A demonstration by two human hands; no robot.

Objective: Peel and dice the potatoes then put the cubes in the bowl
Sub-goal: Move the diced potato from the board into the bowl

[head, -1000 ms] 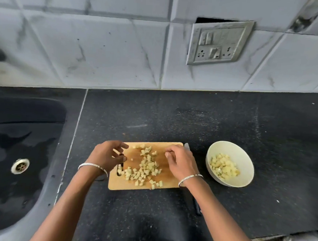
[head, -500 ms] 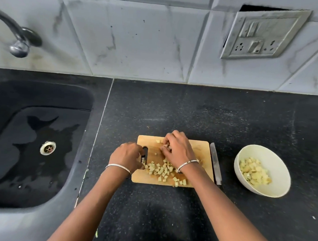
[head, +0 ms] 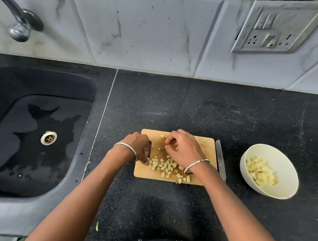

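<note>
The left grip (head: pixel 137 147) is clasping the board (head: pixel 204 146) while the right grip (head: pixel 184 151), contents unclear, is curling over cubes (head: pixel 163 165) that are risking scattering onto the worktop (head: pixel 173 106).

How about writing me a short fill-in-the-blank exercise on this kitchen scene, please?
1. The white bowl already holds diced ____.
2. The knife lies on the counter between the cutting board and the ____.
3. The sink is on the person's ____ side.
Missing words: potato; bowl; left.
</note>
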